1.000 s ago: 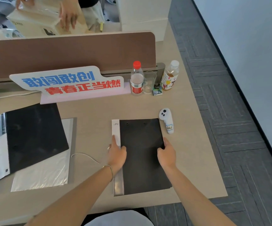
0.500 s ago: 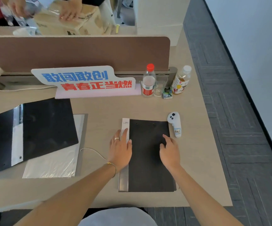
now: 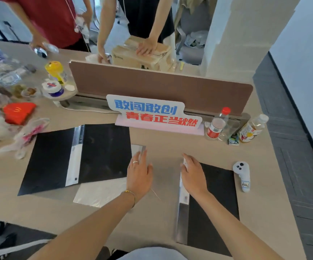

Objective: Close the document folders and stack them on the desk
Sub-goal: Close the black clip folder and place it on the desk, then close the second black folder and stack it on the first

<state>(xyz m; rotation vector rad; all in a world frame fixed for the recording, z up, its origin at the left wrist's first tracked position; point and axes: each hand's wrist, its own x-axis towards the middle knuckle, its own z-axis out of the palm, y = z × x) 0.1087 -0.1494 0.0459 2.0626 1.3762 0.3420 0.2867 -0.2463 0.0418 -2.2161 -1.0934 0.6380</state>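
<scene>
1. Folders are my task: one closed folder [image 3: 213, 199] lies under my right hand [image 3: 194, 177], whose fingers [image 3: 186, 159] rest flat and released on its silver spine edge.
2. My left hand [image 3: 139, 175] is stretched out, fingers [image 3: 139, 156] straight and holding nothing, touching the clear sleeve [image 3: 103, 194] beside the open folder [image 3: 76, 156].
3. That open folder lies spread on the table [image 3: 170, 147], left of the closed one and apart from it.
4. Step in hand, I judge: reaching for the open folder. Next, fold its cover shut, then stack it.
5. Behind stand a slogan sign [image 3: 151, 113], two bottles and a white controller [image 3: 243, 175].
</scene>
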